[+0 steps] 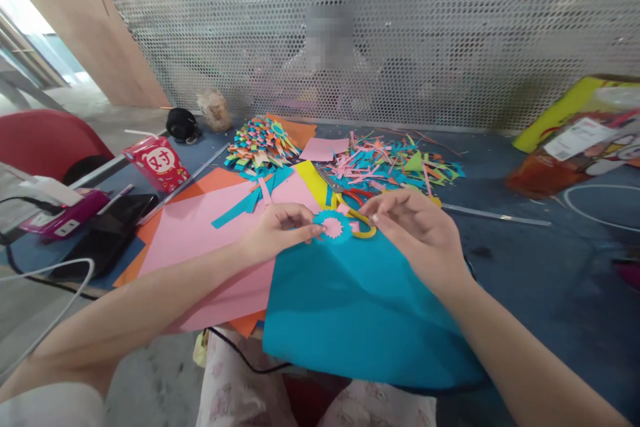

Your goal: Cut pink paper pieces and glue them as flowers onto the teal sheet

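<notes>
My left hand (290, 230) pinches the edge of a round paper flower (333, 227) with a toothed blue rim and a pink centre. To its right, my right hand (417, 230) is raised with thumb and fingertips pressed together; whatever small thing may be between them I cannot make out. Scissors (367, 231) with yellow handles lie between the hands, partly behind the flower and the right fingers. Red scissor-like handles (356, 196) show just beyond. Beneath the hands spreads a large blue sheet (350, 307), overlapping a pink sheet (215, 247) on the left.
Behind are a heap of multicoloured paper pieces (260, 143) and loose paper scraps (390, 163). A red packet (157, 163), a black phone (107, 233) and a purple box (65, 217) stand left. A bagged bottle (565, 147) lies right. A perforated metal panel (425, 47) bounds the table's back.
</notes>
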Demonstrator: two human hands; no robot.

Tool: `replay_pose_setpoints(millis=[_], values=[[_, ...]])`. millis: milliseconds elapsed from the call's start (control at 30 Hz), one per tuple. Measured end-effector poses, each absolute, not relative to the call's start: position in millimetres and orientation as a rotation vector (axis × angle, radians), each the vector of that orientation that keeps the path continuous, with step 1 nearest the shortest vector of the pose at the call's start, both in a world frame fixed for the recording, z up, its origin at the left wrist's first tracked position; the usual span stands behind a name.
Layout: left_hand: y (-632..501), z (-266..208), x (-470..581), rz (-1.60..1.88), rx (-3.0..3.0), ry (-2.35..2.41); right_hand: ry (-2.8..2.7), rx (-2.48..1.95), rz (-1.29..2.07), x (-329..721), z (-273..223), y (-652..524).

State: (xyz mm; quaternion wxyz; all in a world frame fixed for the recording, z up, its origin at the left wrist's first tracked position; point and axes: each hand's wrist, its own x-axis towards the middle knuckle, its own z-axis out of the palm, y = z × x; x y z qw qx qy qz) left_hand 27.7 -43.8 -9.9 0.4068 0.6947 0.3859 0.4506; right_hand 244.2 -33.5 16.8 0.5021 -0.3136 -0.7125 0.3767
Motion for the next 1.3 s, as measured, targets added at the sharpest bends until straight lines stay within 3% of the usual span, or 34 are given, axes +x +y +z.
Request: replay_pose_setpoints(millis=[433, 633, 867, 1300], values=[[-45.3, -9.2, 29.7, 1.084, 1.994, 1.039, -1.796, -0.909, 0.826, 236.3, 11.4, -34.0], [-46.7, -9.2, 27.8, 1.152, 2.439, 1.146, -1.844, -0.91, 0.862, 238.4, 9.0, -31.7], [-43.4, 0.9, 13.3, 1.376, 3.412, 0.924, -1.954, -0.898, 0.598, 240.9, 9.1, -34.7], [-47.4, 1.4, 14.0, 1.399, 3.374, 0.932, -2.255, -0.599, 0.093, 243.4, 8.6, -34.7]])
